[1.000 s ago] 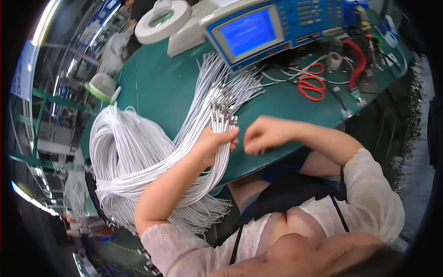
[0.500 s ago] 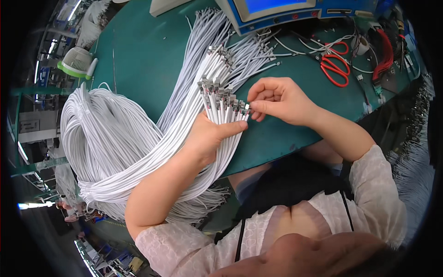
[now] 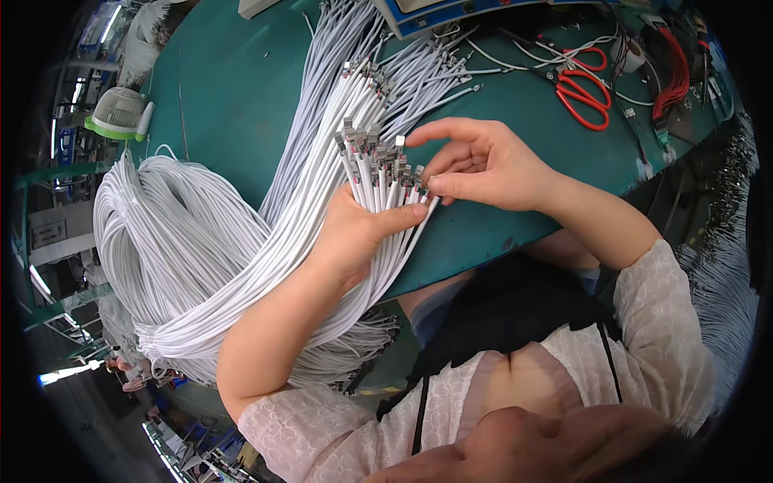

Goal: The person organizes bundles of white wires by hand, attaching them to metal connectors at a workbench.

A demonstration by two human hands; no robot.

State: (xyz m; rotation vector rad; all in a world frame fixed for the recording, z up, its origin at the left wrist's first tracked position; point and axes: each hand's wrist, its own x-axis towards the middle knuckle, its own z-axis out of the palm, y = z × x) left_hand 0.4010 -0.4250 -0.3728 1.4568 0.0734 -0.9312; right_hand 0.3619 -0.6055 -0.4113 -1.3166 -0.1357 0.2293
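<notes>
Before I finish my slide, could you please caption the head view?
Left hand gripping white cables, right hand at their silvery connectors, over a green table.

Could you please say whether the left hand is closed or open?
Closed: the left hand grips white cables, its thumb across them.

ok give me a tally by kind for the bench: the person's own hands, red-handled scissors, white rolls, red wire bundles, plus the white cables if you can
Hands: 2 (left hand, right hand)
Red-handled scissors: 1
White roll: 1
Red wire bundle: 1
Total: 5, without the white cables, too many and overlapping to count
</notes>
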